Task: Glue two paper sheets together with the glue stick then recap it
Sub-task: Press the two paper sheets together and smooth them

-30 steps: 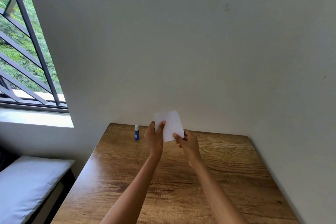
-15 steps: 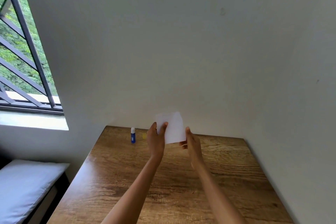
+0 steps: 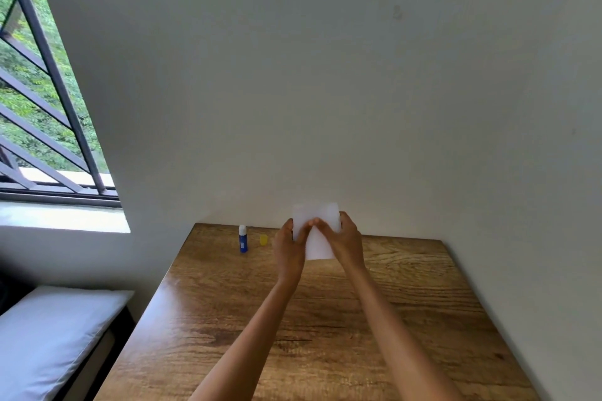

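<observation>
Both hands hold white paper sheets (image 3: pixel 317 249) upright above the far part of the wooden table (image 3: pixel 325 319). My left hand (image 3: pixel 288 247) grips the left edge and my right hand (image 3: pixel 347 241) grips the right edge, thumbs meeting on the front near the top. I cannot tell how many sheets are there. A blue glue stick (image 3: pixel 242 239) stands upright near the table's far edge, left of my hands, its white tip showing. A small yellow cap (image 3: pixel 264 240) lies just right of it.
A white wall runs behind and along the right of the table. To the left are a barred window (image 3: pixel 42 101) and a bed with a pale pillow (image 3: pixel 45 335) below the table's left edge.
The paper has turned from tilted to more squarely upright. My right hand moved from the bottom right corner up to the right edge, and both thumbs now press together on the front.
</observation>
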Tool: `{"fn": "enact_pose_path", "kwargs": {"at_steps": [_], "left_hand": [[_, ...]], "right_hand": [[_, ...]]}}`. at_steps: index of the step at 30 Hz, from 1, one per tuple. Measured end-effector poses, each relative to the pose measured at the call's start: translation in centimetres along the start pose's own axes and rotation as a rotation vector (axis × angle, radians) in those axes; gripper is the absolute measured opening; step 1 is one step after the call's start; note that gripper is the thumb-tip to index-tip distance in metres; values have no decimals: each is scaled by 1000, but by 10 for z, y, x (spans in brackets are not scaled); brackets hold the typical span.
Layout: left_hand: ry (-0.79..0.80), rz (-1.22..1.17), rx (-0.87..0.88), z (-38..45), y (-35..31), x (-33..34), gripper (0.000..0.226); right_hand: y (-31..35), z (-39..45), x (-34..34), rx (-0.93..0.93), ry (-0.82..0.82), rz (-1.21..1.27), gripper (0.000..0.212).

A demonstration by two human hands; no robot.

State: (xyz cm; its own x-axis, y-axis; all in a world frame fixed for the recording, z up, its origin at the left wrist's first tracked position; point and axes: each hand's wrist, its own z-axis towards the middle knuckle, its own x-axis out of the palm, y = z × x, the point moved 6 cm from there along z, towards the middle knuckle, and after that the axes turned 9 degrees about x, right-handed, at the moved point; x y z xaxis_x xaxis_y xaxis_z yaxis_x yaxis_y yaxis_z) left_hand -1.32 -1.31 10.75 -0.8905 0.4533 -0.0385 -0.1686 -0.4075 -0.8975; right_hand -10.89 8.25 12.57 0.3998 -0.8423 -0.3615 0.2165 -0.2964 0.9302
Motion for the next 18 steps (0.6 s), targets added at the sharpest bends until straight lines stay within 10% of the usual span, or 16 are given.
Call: {"fn": "enact_pose_path", "kwargs": {"at_steps": [18], "left_hand": [[72,63,-80,-14,18,1,29]], "right_hand": [[-28,-8,-11,114,-26,352,40]]}}
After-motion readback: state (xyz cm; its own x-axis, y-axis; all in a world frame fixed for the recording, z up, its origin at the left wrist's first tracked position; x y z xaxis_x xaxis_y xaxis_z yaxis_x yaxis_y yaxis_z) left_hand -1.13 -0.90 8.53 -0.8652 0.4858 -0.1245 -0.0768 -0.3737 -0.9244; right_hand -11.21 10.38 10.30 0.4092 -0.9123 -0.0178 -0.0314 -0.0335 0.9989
